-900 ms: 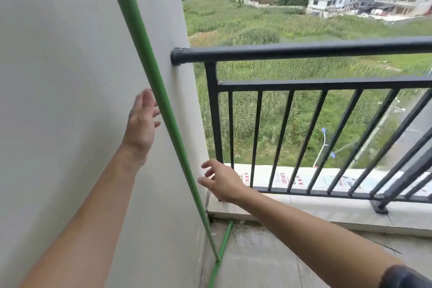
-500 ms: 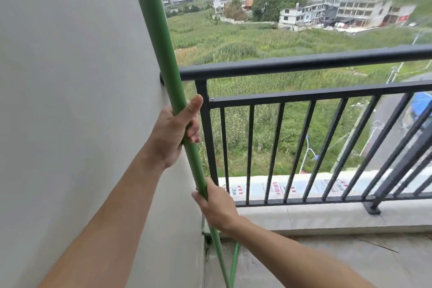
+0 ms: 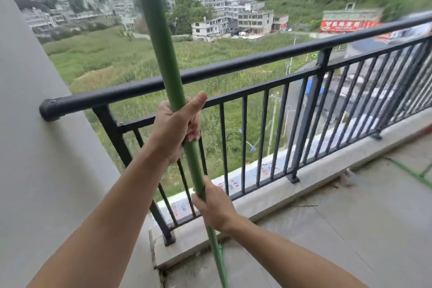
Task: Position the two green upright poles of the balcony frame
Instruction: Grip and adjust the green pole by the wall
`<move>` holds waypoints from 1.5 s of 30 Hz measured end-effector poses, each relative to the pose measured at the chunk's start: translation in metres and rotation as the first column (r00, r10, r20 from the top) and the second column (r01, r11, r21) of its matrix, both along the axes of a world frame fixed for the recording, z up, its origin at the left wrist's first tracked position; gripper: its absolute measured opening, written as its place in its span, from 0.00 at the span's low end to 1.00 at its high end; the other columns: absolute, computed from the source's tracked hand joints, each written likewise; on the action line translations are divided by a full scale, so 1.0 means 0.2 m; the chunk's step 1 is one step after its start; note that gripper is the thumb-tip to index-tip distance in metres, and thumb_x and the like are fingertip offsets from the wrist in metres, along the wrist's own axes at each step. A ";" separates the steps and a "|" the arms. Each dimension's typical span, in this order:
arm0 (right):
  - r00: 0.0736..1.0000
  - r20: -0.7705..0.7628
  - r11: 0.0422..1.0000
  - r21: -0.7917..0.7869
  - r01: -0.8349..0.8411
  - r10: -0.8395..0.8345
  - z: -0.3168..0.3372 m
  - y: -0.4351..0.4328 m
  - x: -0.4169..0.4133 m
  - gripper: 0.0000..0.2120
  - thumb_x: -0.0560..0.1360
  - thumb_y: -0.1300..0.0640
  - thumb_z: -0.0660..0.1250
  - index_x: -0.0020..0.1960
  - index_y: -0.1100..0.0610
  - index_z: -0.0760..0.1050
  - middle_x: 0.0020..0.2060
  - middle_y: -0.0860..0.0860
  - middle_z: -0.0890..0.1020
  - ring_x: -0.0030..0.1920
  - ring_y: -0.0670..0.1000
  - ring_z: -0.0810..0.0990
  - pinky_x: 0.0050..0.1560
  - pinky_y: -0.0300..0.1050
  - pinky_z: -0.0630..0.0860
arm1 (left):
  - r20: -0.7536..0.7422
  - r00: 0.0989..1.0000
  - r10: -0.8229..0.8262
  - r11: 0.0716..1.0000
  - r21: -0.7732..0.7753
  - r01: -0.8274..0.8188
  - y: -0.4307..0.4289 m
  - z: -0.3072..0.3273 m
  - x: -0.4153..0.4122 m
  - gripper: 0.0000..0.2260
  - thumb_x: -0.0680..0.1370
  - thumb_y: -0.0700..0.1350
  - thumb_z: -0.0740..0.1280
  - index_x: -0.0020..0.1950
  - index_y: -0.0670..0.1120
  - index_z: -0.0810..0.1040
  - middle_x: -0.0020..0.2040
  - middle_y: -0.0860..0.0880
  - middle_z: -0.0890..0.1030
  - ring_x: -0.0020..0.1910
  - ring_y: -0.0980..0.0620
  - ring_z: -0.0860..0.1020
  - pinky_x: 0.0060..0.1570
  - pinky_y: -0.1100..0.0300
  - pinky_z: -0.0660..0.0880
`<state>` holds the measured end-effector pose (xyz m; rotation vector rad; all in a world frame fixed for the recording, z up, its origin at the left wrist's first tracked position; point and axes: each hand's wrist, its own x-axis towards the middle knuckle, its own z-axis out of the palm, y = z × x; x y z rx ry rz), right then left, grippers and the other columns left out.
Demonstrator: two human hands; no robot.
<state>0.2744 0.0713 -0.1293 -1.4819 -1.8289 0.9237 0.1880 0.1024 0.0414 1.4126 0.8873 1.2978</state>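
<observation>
A long green upright pole (image 3: 161,44) runs from the top of the view down to the floor at the bottom, just in front of the black railing. My left hand (image 3: 174,127) is wrapped around it at rail height, thumb up. My right hand (image 3: 214,206) grips the same pole lower down. A fitting at the pole's top is cut off by the frame edge. A second green bar (image 3: 222,262) lies low beside the pole's foot. Thin green bars (image 3: 411,170) lie on the floor at the far right.
A black metal railing (image 3: 233,68) crosses the view, fixed to a grey wall (image 3: 35,147) on the left. A concrete curb (image 3: 315,177) runs under it. The concrete balcony floor (image 3: 350,229) spreads to the right. Fields and buildings lie far below.
Both hands went from open beside the pole to gripping it. The pole has come away from the wall and now stands in front of the railing; my view has swung right.
</observation>
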 end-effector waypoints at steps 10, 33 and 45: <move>0.986 0.016 0.986 0.022 0.167 -0.167 -0.05 0.02 0.85 0.05 0.76 0.52 0.62 0.49 0.50 0.66 0.32 0.48 0.75 0.32 0.51 0.74 0.36 0.48 0.74 | -0.023 0.981 -0.190 0.981 -0.040 0.189 0.07 0.00 0.85 0.20 0.73 0.50 0.69 0.26 0.47 0.65 0.20 0.52 0.67 0.21 0.53 0.64 0.28 0.60 0.67; 0.738 0.031 0.737 -0.043 0.675 -0.674 -0.01 0.13 2.35 0.05 0.76 0.53 0.62 0.49 0.52 0.67 0.35 0.52 0.78 0.39 0.56 0.81 0.44 0.54 0.78 | -0.068 0.780 -0.622 0.783 -0.042 0.621 0.37 -0.02 2.52 0.18 0.74 0.50 0.70 0.30 0.48 0.66 0.23 0.53 0.67 0.23 0.55 0.66 0.27 0.62 0.69; 0.635 0.044 0.634 -0.021 0.773 -0.772 -0.01 0.66 2.66 0.07 0.75 0.54 0.65 0.52 0.53 0.70 0.41 0.54 0.82 0.42 0.55 0.81 0.47 0.52 0.78 | -0.118 0.729 -0.674 0.736 -0.026 0.676 0.90 0.00 2.88 0.18 0.75 0.49 0.69 0.29 0.48 0.66 0.25 0.48 0.65 0.23 0.53 0.65 0.27 0.60 0.68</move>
